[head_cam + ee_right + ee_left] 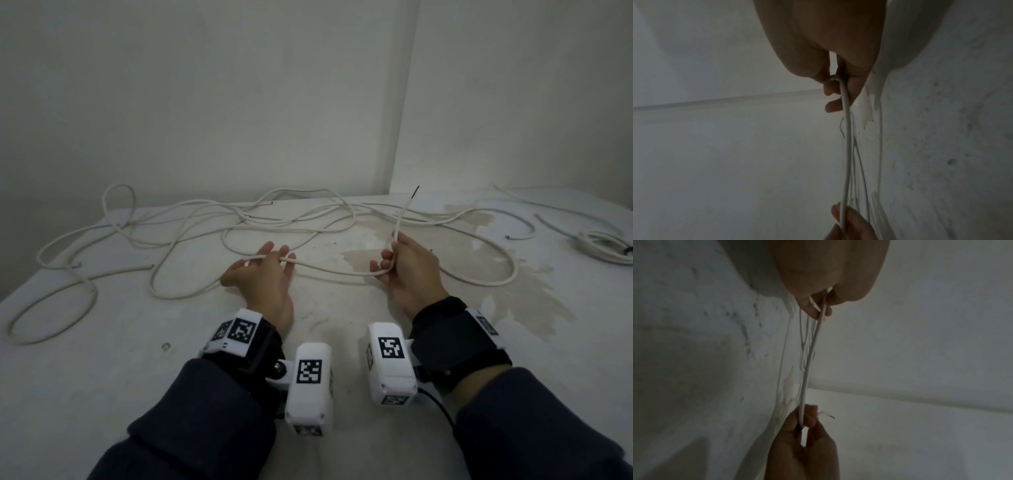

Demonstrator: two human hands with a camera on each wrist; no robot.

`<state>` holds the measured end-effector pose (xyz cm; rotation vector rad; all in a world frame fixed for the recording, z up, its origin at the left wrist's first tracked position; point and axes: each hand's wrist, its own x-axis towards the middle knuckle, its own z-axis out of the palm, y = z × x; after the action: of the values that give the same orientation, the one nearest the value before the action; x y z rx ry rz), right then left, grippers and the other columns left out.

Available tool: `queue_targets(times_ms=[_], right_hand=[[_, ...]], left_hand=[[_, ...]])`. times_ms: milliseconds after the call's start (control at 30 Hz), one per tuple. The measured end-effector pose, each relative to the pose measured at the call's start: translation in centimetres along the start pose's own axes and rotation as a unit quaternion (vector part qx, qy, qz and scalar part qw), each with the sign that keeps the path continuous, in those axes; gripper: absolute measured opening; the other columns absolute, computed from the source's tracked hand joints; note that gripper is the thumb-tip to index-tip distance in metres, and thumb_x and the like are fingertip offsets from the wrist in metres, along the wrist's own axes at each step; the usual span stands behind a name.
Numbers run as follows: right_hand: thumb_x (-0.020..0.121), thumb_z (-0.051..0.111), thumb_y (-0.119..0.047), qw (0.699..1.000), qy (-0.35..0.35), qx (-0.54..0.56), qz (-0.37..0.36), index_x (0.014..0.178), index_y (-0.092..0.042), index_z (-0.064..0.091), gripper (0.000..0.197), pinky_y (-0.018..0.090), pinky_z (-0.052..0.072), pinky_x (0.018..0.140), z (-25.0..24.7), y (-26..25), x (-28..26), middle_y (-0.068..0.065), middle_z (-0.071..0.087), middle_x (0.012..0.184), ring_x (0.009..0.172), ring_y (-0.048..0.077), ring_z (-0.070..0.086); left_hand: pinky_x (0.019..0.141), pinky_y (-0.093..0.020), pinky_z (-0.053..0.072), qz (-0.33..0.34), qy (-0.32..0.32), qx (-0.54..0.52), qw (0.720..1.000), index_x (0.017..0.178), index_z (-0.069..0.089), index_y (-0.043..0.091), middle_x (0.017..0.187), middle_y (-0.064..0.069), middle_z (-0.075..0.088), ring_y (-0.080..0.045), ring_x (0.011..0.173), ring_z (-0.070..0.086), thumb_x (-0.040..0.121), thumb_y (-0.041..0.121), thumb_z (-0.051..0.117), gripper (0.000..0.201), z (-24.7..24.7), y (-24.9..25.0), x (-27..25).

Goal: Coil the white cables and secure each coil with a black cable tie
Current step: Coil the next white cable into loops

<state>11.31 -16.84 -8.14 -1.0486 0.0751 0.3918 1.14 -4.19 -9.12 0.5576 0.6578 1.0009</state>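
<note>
A long white cable sprawls in loose loops over the white table. My left hand pinches a stretch of it between thumb and fingers, the other fingers spread. My right hand grips the cable near its end, fingers curled round it. The free end, with a dark tip, sticks up above that hand. Between the hands the cable hangs in a shallow sag above the table. The left wrist view shows the left hand and the right hand. The right wrist view shows the right hand on the cable.
A bundled white coil with something black at its edge lies at the far right. More cable loops cover the left and back of the table. A brownish stain marks the right side. Walls meet in a corner behind.
</note>
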Motion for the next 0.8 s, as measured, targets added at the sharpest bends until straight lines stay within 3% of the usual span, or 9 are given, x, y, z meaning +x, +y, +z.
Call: queue_targets(times_ms=[133, 200, 300, 400, 467, 533, 600, 700, 800], right_hand=[[0.090, 0.043, 0.009, 1.000, 0.009, -0.025, -0.010, 0.123, -0.007, 0.061, 0.041, 0.023, 0.051, 0.048, -0.4, -0.8, -0.1, 0.011, 0.053, 0.083, 0.056, 0.017, 0.047], [0.089, 0.040, 0.012, 0.997, -0.013, -0.072, -0.032, 0.125, -0.011, 0.060, 0.047, 0.021, 0.046, 0.045, -0.5, -1.1, 0.0, 0.011, 0.054, 0.091, 0.055, 0.016, 0.044], [0.088, 0.039, 0.009, 0.976, -0.061, -0.203, -0.057, 0.122, -0.016, 0.065, 0.049, 0.021, 0.037, 0.045, -0.6, -1.4, -0.1, 0.003, 0.054, 0.082, 0.047, 0.011, 0.038], [0.088, 0.056, -0.009, 0.951, -0.112, -0.285, -0.048, 0.098, -0.011, 0.074, 0.021, 0.021, 0.030, 0.046, -0.7, -1.7, -0.6, 0.000, 0.048, 0.074, 0.052, 0.010, 0.034], [0.084, 0.070, -0.020, 0.929, -0.141, -0.332, -0.084, 0.081, -0.009, 0.074, 0.013, 0.018, 0.033, 0.049, -0.9, -1.8, -1.1, 0.000, 0.055, 0.072, 0.054, 0.007, 0.046], [0.075, 0.079, -0.014, 0.909, -0.151, -0.360, -0.146, 0.068, -0.008, 0.072, 0.011, 0.012, 0.040, 0.055, -0.9, -1.8, -1.2, -0.001, 0.065, 0.068, 0.059, 0.000, 0.058], [0.066, 0.083, -0.005, 0.904, -0.140, -0.363, -0.175, 0.072, -0.010, 0.072, 0.013, 0.018, 0.044, 0.065, -0.9, -1.6, -1.2, 0.001, 0.066, 0.068, 0.065, 0.006, 0.061], [0.061, 0.086, -0.001, 0.911, -0.124, -0.343, -0.195, 0.088, -0.013, 0.069, 0.034, 0.021, 0.045, 0.061, -1.0, -1.6, -0.9, -0.001, 0.055, 0.062, 0.057, 0.008, 0.050], [0.059, 0.088, -0.004, 0.909, -0.130, -0.321, -0.231, 0.086, -0.012, 0.069, 0.033, 0.022, 0.045, 0.060, -0.9, -1.6, -0.9, -0.001, 0.055, 0.062, 0.057, 0.010, 0.050]], left_hand=[[0.056, -0.023, 0.055, -0.046, -0.027, 0.009, 0.999, 0.129, 0.045, -0.003, 0.112, -0.015, 0.062, -0.013, 0.069, 0.068, 0.089, -0.007, 0.053, 0.041, -0.8, 0.6, 1.2], [0.058, -0.023, 0.051, -0.057, -0.088, 0.066, 0.992, 0.128, 0.047, 0.003, 0.114, -0.012, 0.064, -0.013, 0.066, 0.059, 0.091, -0.006, 0.047, 0.038, -0.7, 0.9, 0.9], [0.054, -0.025, 0.042, -0.029, -0.172, 0.151, 0.973, 0.125, 0.043, 0.014, 0.105, -0.011, 0.067, -0.011, 0.052, 0.048, 0.092, -0.009, 0.037, 0.041, -0.1, 0.8, 0.1], [0.045, -0.022, 0.039, -0.019, -0.221, 0.205, 0.953, 0.130, 0.044, 0.014, 0.087, -0.010, 0.062, -0.008, 0.044, 0.040, 0.096, -0.005, 0.039, 0.040, 0.3, 0.6, -0.2], [0.043, -0.021, 0.038, -0.023, -0.244, 0.205, 0.948, 0.129, 0.048, 0.012, 0.081, -0.008, 0.058, -0.008, 0.044, 0.036, 0.099, 0.000, 0.038, 0.034, 0.2, 0.5, -0.3], [0.043, -0.020, 0.037, -0.037, -0.254, 0.190, 0.948, 0.126, 0.052, 0.011, 0.077, -0.005, 0.055, -0.008, 0.044, 0.033, 0.100, 0.005, 0.039, 0.029, 0.2, 0.7, -0.4], [0.042, -0.019, 0.034, -0.046, -0.266, 0.197, 0.942, 0.121, 0.056, 0.011, 0.074, -0.005, 0.055, -0.008, 0.043, 0.032, 0.100, 0.006, 0.041, 0.026, 0.2, 0.8, -0.5], [0.042, -0.019, 0.034, -0.058, -0.301, 0.273, 0.912, 0.116, 0.056, 0.008, 0.078, -0.008, 0.062, -0.008, 0.043, 0.035, 0.094, 0.005, 0.054, 0.023, 0.2, 0.4, -0.9], [0.043, -0.019, 0.037, -0.073, -0.367, 0.375, 0.848, 0.115, 0.057, 0.004, 0.085, -0.012, 0.067, -0.008, 0.043, 0.041, 0.084, 0.006, 0.069, 0.033, 0.1, -0.2, -1.4]])
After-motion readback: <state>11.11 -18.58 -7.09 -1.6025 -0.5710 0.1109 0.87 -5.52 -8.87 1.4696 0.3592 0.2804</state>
